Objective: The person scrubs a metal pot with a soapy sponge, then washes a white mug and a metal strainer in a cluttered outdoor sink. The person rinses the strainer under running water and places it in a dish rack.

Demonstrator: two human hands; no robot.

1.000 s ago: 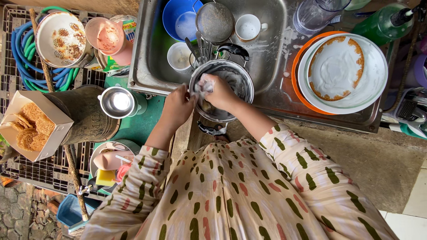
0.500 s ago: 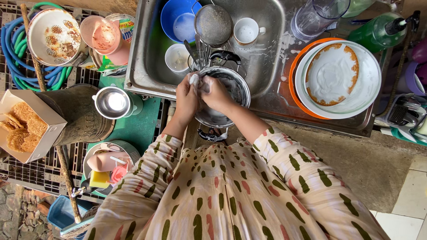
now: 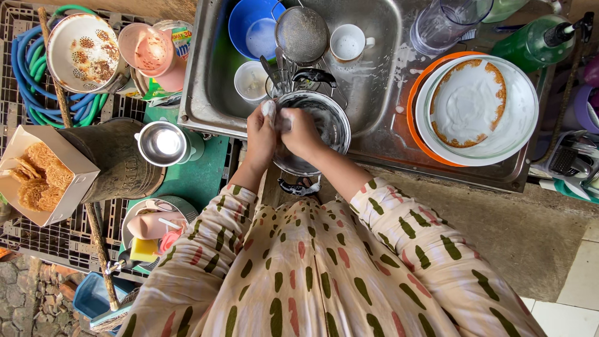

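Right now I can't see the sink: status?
Left hand and right hand together at metal pot rim. White cloth in left grip. Utensils crowd behind.

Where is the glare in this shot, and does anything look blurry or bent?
Head view: soft daylight, no hard shadows; the brightest glare sits in the small steel cup, with paler sheen on the sink wall. The left hand and right hand over the metal pot look reasonably sharp. Straight edges bow towards the frame borders, as from a wide lens.

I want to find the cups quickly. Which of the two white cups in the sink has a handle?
The white cup beside the strainer shows a handle; the other cup, nearer the hands, shows none.
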